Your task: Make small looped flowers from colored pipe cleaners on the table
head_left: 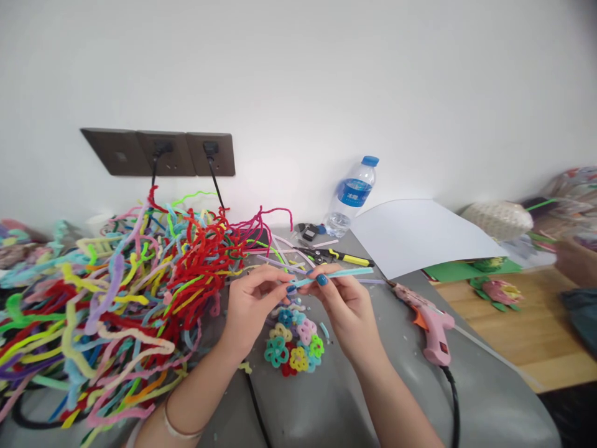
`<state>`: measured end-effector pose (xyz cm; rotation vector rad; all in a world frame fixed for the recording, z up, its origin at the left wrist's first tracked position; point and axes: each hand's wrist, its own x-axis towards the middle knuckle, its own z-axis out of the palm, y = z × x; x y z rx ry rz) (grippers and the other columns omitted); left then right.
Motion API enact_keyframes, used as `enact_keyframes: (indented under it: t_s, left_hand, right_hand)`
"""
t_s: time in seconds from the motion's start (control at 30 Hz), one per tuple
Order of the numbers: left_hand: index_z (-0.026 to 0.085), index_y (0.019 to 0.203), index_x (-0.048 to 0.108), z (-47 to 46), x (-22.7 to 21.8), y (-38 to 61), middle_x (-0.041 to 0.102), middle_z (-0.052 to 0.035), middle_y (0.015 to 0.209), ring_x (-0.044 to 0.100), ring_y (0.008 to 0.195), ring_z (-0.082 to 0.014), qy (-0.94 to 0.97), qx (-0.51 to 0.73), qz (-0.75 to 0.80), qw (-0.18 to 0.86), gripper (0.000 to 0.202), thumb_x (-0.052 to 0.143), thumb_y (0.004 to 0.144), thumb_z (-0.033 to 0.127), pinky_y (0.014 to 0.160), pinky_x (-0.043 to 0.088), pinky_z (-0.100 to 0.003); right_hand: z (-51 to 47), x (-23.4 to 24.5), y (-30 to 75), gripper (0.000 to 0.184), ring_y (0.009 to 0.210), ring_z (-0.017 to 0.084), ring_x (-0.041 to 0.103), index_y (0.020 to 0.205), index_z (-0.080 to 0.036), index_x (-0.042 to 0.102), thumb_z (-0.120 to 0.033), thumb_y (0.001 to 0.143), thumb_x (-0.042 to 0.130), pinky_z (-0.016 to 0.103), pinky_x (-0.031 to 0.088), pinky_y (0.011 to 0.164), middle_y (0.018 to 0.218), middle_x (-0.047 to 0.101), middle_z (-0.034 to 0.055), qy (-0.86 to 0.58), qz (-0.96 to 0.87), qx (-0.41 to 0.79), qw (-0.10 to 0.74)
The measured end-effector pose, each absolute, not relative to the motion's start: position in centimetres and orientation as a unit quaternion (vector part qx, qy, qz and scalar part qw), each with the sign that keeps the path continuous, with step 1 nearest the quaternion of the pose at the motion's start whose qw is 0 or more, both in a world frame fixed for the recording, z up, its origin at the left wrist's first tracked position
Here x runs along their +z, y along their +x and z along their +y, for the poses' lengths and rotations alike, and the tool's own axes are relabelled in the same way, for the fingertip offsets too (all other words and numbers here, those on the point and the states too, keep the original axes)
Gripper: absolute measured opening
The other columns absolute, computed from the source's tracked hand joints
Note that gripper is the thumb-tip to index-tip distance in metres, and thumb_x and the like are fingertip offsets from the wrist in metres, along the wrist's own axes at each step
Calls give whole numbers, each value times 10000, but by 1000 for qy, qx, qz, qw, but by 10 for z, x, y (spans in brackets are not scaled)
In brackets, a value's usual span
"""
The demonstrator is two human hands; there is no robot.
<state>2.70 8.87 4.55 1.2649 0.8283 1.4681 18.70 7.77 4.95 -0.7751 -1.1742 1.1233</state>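
Both hands meet above the middle of the grey table, pinching a light blue pipe cleaner (357,272). My left hand (254,305) grips its near end between thumb and index finger. Close beside it, my right hand (347,305) pinches the same stem, whose free end sticks out to the right. Below the hands lies a cluster of small pipe cleaner flowers (298,359) in teal, yellow, pink, green, red and blue. A short light blue piece (324,330) rests to the right of the flowers.
A big tangled heap of coloured pipe cleaners (140,292) covers the left. Yellow-black pliers (347,257) lie behind the hands, near a leaning water bottle (352,196). A pink glue gun (431,326) with a black cord and a white paper sheet (420,233) are to the right.
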Motion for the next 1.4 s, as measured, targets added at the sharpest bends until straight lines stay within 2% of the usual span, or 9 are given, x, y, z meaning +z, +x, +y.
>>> enact_keyframes:
  t_s: [0.3,0.47,0.53,0.67,0.83,1.0,1.2,1.4]
  left_hand:
    - [189,757,763,87,52,26,650,-5,711,588,557,-101,572,594,363,434,78,721,784,129,513,467,-199]
    - [195,774,749,86,54,27,651,-6,735,593,633,-106,585,599,354,417,90,708,804,121,567,466,-193]
    - [206,840,751,86,53,26,669,-10,790,606,685,-112,563,604,347,445,67,732,805,152,602,483,-193]
    - [222,975,744,88,47,27,666,-5,800,602,690,-119,491,590,338,544,207,794,775,242,599,496,-198]
    - [176,818,748,90,44,31,659,-18,753,564,654,-109,421,566,333,626,265,869,686,371,571,464,-191]
    - [163,703,727,89,52,33,630,-9,735,539,630,-93,370,552,316,677,321,929,584,381,562,432,-190]
    - [157,612,689,88,56,33,540,10,707,433,570,-69,376,524,287,708,348,916,594,421,504,327,-200]
    - [161,660,726,88,53,33,536,18,669,367,526,-48,376,508,320,706,306,891,640,418,485,257,-210]
  right_hand:
    - [78,53,187,179,742,165,691,905,-233,737,-402,920,678,327,596,741,884,680,24,-349,-506,485,623]
    - [78,53,188,171,738,174,713,910,-232,754,-394,904,702,329,615,728,844,710,27,-337,-496,497,627]
    - [77,53,188,159,733,182,726,918,-233,764,-382,898,712,333,624,720,823,730,31,-336,-491,499,630]
    - [74,51,188,149,716,199,746,922,-240,775,-377,883,730,350,641,697,791,762,39,-336,-486,498,635]
    - [73,51,187,161,717,213,754,913,-244,781,-393,870,739,377,647,721,801,780,49,-338,-492,503,625]
    - [71,51,185,144,708,215,755,903,-255,782,-388,859,751,389,652,720,821,782,47,-326,-473,536,619]
    - [70,50,184,183,684,214,751,904,-249,783,-422,862,741,373,650,694,768,777,45,-325,-475,550,605]
    - [73,55,195,123,690,205,758,902,-263,805,-367,862,754,363,655,711,808,786,37,-340,-509,496,616]
